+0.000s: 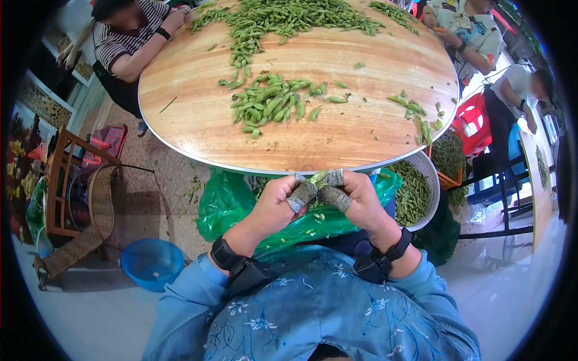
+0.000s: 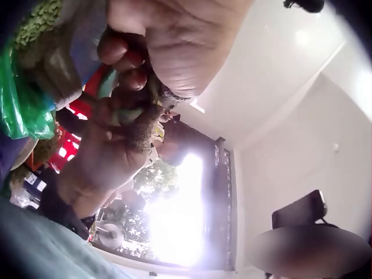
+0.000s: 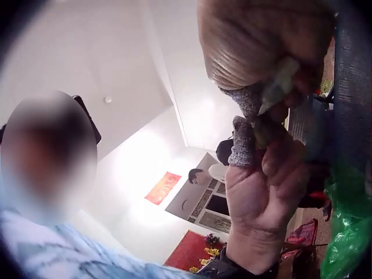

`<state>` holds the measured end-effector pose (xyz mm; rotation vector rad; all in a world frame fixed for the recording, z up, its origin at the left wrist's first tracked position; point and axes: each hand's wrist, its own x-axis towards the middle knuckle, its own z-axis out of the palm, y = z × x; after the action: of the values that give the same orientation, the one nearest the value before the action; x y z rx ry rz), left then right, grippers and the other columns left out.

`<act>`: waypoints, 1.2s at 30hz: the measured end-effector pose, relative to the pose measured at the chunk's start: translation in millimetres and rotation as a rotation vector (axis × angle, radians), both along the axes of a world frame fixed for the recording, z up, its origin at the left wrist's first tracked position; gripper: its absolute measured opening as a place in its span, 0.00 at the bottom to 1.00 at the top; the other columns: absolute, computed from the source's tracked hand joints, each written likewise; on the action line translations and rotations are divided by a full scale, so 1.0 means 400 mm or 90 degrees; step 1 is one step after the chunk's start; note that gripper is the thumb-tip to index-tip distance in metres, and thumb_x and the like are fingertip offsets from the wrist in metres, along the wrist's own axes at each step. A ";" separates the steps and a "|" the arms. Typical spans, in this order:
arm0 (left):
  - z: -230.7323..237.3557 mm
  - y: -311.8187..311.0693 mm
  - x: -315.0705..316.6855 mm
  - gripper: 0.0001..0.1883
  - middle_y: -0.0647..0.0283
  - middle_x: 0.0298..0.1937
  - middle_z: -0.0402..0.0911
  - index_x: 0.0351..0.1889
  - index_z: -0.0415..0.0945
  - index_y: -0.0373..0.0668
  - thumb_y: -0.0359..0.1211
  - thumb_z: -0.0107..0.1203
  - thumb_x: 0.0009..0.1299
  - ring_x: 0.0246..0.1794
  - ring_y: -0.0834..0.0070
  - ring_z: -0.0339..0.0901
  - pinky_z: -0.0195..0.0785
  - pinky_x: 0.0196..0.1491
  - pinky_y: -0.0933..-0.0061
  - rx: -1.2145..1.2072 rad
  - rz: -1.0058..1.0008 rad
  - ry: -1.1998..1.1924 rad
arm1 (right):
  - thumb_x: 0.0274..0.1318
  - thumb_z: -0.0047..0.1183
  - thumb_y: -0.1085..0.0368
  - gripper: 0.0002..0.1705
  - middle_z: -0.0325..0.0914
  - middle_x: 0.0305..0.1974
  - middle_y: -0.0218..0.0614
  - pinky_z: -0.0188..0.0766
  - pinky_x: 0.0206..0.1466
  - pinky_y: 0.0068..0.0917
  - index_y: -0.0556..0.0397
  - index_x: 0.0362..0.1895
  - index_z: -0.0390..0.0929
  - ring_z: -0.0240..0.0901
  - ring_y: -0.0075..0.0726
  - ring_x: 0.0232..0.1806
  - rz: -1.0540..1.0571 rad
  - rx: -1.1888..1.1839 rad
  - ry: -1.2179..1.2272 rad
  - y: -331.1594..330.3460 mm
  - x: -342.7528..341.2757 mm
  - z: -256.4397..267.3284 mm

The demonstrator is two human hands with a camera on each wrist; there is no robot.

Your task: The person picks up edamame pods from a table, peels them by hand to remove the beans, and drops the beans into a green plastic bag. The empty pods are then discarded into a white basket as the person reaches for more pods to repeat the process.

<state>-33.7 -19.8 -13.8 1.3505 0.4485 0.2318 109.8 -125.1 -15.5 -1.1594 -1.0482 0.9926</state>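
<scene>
With left hand (image 1: 271, 203) and right hand (image 1: 365, 202), pinched a green pod (image 1: 318, 178) between thumbs and fingers covered in grey wraps (image 1: 303, 195), just before the near edge of the table (image 1: 198, 114). Held it above a green plastic bag (image 1: 223, 207). Had a small pile of pods (image 1: 271, 103) beyond on the table, a larger heap (image 1: 283, 19) farther back, a pale basket (image 1: 433, 180) with more pods to the right, and a blue basin (image 1: 150, 259) on the floor to the left.

One left hand (image 1: 272, 204) and one right hand (image 1: 362, 201) make two hands. They wear four gray finger wraps (image 1: 303, 195) and two black wrist straps (image 1: 398, 243). There is one round worktop (image 1: 186, 114), one blue tub (image 1: 152, 260) and one white basket (image 1: 436, 188). The green pods (image 1: 271, 103) are too many to count.
</scene>
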 end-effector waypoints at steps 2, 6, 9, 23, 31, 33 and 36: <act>-0.023 -0.001 -0.004 0.15 0.74 0.18 0.66 0.45 0.69 0.42 0.40 0.48 0.66 0.14 0.90 0.57 0.47 0.17 0.88 0.055 0.004 -0.012 | 0.52 0.49 0.72 0.06 0.73 0.29 0.28 0.65 0.34 0.18 0.60 0.35 0.73 0.64 0.17 0.32 -0.005 -0.009 -0.002 -0.001 -0.008 0.005; -0.025 -0.002 -0.010 0.11 0.73 0.18 0.66 0.44 0.69 0.42 0.37 0.44 0.67 0.14 0.89 0.58 0.48 0.16 0.87 0.047 -0.007 0.015 | 0.44 0.53 0.73 0.07 0.72 0.25 0.41 0.66 0.31 0.27 0.59 0.32 0.73 0.71 0.38 0.28 -0.099 0.049 -0.297 -0.002 -0.023 0.005; -0.033 -0.004 -0.013 0.09 0.71 0.18 0.67 0.40 0.69 0.41 0.34 0.42 0.67 0.14 0.87 0.59 0.49 0.16 0.86 -0.072 -0.007 0.007 | 0.37 0.52 0.75 0.08 0.71 0.25 0.47 0.66 0.30 0.34 0.58 0.28 0.73 0.68 0.52 0.29 -0.102 0.055 -0.336 -0.001 -0.018 -0.004; -0.093 -0.020 0.018 0.09 0.66 0.22 0.69 0.36 0.70 0.36 0.25 0.43 0.58 0.24 0.82 0.62 0.59 0.27 0.76 0.188 0.102 0.069 | 0.32 0.52 0.77 0.05 0.69 0.22 0.45 0.64 0.27 0.38 0.58 0.21 0.72 0.67 0.51 0.25 -0.127 0.118 -0.584 0.013 -0.051 0.004; -0.127 -0.019 -0.001 0.12 0.47 0.30 0.74 0.37 0.69 0.34 0.26 0.42 0.55 0.32 0.60 0.73 0.64 0.37 0.64 0.300 0.145 0.071 | 0.43 0.50 0.72 0.06 0.73 0.24 0.42 0.66 0.30 0.27 0.58 0.30 0.74 0.70 0.33 0.25 -0.110 -0.120 -0.336 0.012 -0.025 -0.023; -0.154 -0.006 -0.009 0.14 0.56 0.31 0.75 0.42 0.68 0.36 0.25 0.41 0.57 0.32 0.70 0.72 0.65 0.35 0.68 0.266 0.156 0.014 | 0.46 0.49 0.71 0.07 0.74 0.25 0.36 0.65 0.33 0.24 0.58 0.33 0.73 0.67 0.24 0.28 -0.091 -0.088 -0.245 0.009 -0.005 -0.048; -0.069 -0.019 -0.016 0.11 0.68 0.32 0.73 0.43 0.69 0.39 0.33 0.43 0.67 0.30 0.85 0.66 0.62 0.32 0.81 0.010 0.081 0.020 | 0.47 0.49 0.72 0.06 0.75 0.26 0.35 0.66 0.34 0.24 0.59 0.33 0.74 0.66 0.23 0.29 -0.076 -0.087 -0.158 0.001 -0.020 -0.025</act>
<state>-40.1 -27.4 -41.5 1.3444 0.5607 0.3193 101.9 -124.9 -25.5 -1.4692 -1.1041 0.8504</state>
